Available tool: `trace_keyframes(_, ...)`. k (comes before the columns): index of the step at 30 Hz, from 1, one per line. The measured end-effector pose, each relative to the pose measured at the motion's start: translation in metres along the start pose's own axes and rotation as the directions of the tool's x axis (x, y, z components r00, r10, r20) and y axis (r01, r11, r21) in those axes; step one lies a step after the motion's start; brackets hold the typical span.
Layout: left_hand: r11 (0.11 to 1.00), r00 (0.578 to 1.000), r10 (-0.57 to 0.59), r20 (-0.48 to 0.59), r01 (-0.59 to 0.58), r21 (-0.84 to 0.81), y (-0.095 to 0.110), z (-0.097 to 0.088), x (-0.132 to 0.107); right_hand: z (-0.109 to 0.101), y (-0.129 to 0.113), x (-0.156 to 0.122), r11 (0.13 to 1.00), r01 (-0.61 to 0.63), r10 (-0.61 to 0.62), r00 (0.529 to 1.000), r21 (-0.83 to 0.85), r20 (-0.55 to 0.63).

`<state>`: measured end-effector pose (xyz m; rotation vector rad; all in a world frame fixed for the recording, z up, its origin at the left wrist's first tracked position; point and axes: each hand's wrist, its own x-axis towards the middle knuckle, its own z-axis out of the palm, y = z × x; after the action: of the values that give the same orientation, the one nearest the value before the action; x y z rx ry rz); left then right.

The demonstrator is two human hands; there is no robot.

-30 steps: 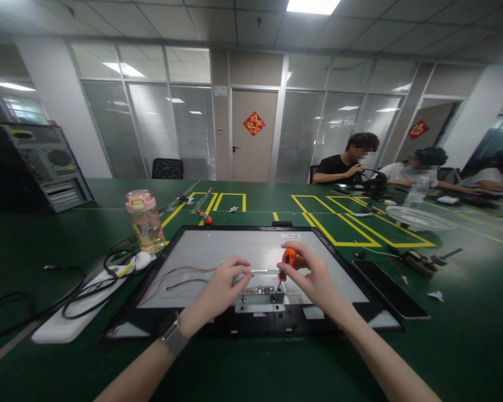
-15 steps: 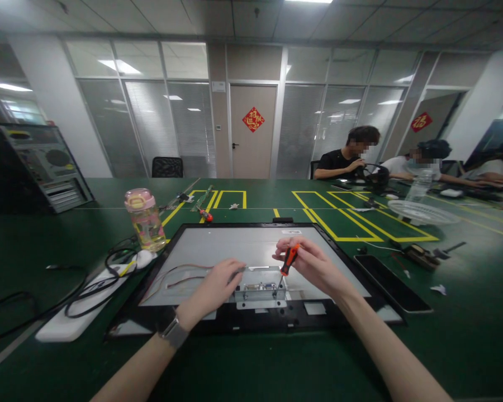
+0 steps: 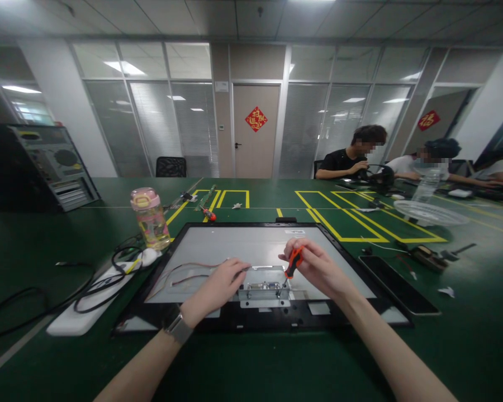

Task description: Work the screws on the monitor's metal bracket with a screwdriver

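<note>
A flat monitor panel (image 3: 218,245) lies face down on the green table, its grey metal back up inside a black frame. Near its lower middle sits a small metal connector bracket (image 3: 265,289). My right hand (image 3: 318,268) is closed round an orange-handled screwdriver (image 3: 293,260), whose tip points down at the bracket's right end. My left hand (image 3: 218,287) rests on the panel with its fingers curled against the bracket's left side. Thin red and grey wires (image 3: 184,273) run left from the bracket across the panel.
A pink-capped bottle (image 3: 151,219) stands left of the panel, beside black cables (image 3: 96,285) and a white block (image 3: 75,315). Another screwdriver (image 3: 209,214) lies further back. A phone-like black slab (image 3: 398,287) lies to the right. A computer case (image 3: 46,167) stands far left. Several people sit at the far right.
My right hand with the screwdriver rose a little and tilted its handle, then came back down toward the bracket. My left hand stayed on the bracket. The view shifted slightly.
</note>
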<state>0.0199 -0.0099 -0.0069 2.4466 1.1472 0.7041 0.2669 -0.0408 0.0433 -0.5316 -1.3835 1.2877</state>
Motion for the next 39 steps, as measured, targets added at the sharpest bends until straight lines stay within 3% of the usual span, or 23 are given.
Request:
trace_keyframes(4, 1.000, 1.000, -0.004, 0.013, 0.003, 0.020, 0.004, -0.002, 0.000, -0.001, 0.001, -0.001, 0.995, -0.054, 0.049, 0.997, 0.087, 0.059)
trace_keyframes(8, 0.999, 1.000, -0.002, 0.017, 0.002, 0.040, 0.005, -0.003, -0.001, -0.003, 0.004, 0.000, 0.992, 0.024, -0.033, 0.997, 0.127, 0.068)
trace_keyframes(15, 0.999, 1.000, 0.007, 0.014, -0.008, 0.050, 0.002, -0.002, 0.000, -0.005, 0.000, -0.002, 1.000, 0.001, -0.002, 0.999, 0.024, 0.036)
trace_keyframes(25, 0.998, 1.000, -0.005, 0.018, 0.004, 0.059, 0.006, -0.004, -0.002, -0.012, 0.002, 0.000, 0.979, 0.075, -0.087, 0.995, -0.190, -0.056)
trace_keyframes(31, 0.996, 1.000, 0.027, 0.000, -0.027, 0.084, 0.001, 0.000, -0.001, -0.014, 0.002, 0.000, 0.966, 0.088, -0.097, 0.995, -0.241, -0.026)
trace_keyframes(39, 0.995, 0.999, 0.032, 0.006, -0.032, 0.092, 0.001, 0.000, -0.003, -0.015, 0.002, 0.000, 0.944, 0.098, -0.133, 0.987, -0.314, -0.092)
